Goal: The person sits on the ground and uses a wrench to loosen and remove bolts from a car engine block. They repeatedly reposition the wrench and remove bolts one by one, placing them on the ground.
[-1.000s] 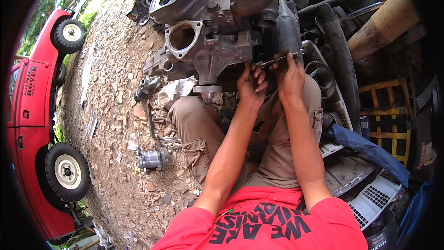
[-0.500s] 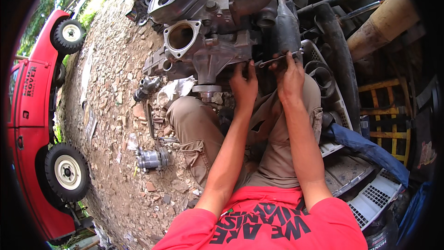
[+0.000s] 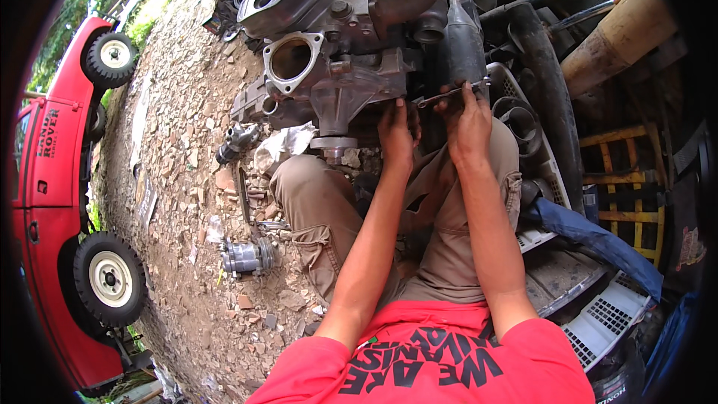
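Observation:
A large dark metal engine [image 3: 351,82] stands right in front of my knees. At its lower right edge my left hand [image 3: 398,135] is raised, fingers bent and close together against the housing; what they hold, if anything, is hidden. A little to the right, my right hand [image 3: 471,131] grips a slim metal wrench [image 3: 443,96], one end of which points toward my left hand. Behind the right hand rises a grey cylindrical canister [image 3: 461,45]. A round pulley flange [image 3: 334,144] sticks out of the engine toward me, left of my left hand.
On the stony ground [image 3: 187,172] at left lie a silver cylindrical part [image 3: 247,256], a dark metal fitting [image 3: 238,142] and a white rag [image 3: 288,142]. Pipes, a bamboo pole [image 3: 621,37], a yellow rack [image 3: 624,179] and white plastic crates [image 3: 606,319] crowd the right. A red vehicle [image 3: 52,202] stands far left.
My left hand has turned slightly and its fingers have drawn closer together beside the engine edge. The right hand and the wrench are almost where they were.

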Motion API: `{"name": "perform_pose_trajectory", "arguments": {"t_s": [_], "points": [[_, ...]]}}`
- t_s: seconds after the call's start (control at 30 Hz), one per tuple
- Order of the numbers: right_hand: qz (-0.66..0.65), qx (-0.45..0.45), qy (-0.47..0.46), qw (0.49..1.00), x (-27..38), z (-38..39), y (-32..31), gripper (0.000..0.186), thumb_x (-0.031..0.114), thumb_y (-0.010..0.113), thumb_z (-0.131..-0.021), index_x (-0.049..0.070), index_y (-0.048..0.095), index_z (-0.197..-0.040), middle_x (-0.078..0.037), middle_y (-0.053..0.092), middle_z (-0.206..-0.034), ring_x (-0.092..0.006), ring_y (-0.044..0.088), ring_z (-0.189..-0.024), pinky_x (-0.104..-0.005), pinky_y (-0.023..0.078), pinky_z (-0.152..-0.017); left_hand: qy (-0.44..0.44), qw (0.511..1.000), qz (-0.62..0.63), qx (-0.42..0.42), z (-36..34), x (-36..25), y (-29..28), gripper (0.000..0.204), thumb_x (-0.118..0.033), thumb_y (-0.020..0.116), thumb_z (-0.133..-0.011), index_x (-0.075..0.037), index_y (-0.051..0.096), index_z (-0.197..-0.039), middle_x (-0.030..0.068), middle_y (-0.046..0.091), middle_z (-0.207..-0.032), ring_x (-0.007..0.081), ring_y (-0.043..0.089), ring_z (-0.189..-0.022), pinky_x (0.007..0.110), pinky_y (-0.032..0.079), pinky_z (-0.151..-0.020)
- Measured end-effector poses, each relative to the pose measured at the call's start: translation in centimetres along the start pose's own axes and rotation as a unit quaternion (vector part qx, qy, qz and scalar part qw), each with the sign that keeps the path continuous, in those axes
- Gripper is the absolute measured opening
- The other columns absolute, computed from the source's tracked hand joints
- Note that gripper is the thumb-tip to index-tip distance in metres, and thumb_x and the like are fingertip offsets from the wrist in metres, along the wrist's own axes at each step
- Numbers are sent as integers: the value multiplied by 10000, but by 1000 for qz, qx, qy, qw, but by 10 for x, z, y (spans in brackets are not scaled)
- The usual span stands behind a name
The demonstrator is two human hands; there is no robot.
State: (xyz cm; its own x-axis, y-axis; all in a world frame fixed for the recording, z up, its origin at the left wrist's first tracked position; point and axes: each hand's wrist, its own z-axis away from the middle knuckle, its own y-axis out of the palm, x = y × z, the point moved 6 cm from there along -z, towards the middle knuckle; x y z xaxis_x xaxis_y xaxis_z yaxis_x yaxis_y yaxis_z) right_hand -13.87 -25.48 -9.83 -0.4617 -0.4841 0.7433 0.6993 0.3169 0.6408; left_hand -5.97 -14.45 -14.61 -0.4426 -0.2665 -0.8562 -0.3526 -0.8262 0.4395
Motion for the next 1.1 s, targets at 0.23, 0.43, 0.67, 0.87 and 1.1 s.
{"name": "perform_pose_trajectory", "arguments": {"t_s": [0.23, 0.43, 0.67, 0.87, 1.1], "points": [[-115, 1, 104, 988, -38, -5, -3, 218, 215, 437, -990, 8, 482, -1043, -149, 622, -890, -217, 594, -659, -359, 522, -653, 41, 998, -13, -36, 2, -6, -4, 280, -313, 538, -955, -41, 602, -974, 26, 586, -716, 72, 518, -491, 214, 314, -376], [-165, -52, 189, 967, -65, -3, -4, 181, 172, 397, -984, 6, 448, -1037, -163, 557, -969, -263, 548, -835, -429, 489, -774, 57, 996, 9, -75, -4, 0, -23, 233, -262, 595, -929, -32, 618, -961, 5, 588, -685, 63, 509, -501, 211, 329, -403], [-247, -58, 230, 940, -77, -6, -10, 185, 121, 344, -975, -25, 425, -1054, -174, 503, -1011, -304, 522, -941, -480, 474, -896, 101, 992, -2, -70, 2, -2, -16, 219, -234, 675, -885, -40, 623, -971, -4, 574, -640, 51, 472, -475, 204, 317, -393], [-252, -79, 221, 939, -77, -1, -9, 173, 108, 348, -972, -24, 437, -1041, -180, 515, -1025, -306, 532, -983, -477, 451, -952, 70, 992, 52, -85, 0, 0, -15, 193, -216, 694, -871, -39, 650, -933, -22, 576, -656, 46, 460, -494, 200, 315, -419], [121, 9, -36, 992, -30, 21, 20, 252, 208, 377, -1003, -20, 479, -1035, -156, 560, -950, -305, 586, -869, -411, 480, -786, 1, 995, 47, -88, 2, 2, -19, 251, -243, 675, -886, -14, 650, -986, 11, 623, -771, 72, 526, -583, 225, 390, -478]]}}
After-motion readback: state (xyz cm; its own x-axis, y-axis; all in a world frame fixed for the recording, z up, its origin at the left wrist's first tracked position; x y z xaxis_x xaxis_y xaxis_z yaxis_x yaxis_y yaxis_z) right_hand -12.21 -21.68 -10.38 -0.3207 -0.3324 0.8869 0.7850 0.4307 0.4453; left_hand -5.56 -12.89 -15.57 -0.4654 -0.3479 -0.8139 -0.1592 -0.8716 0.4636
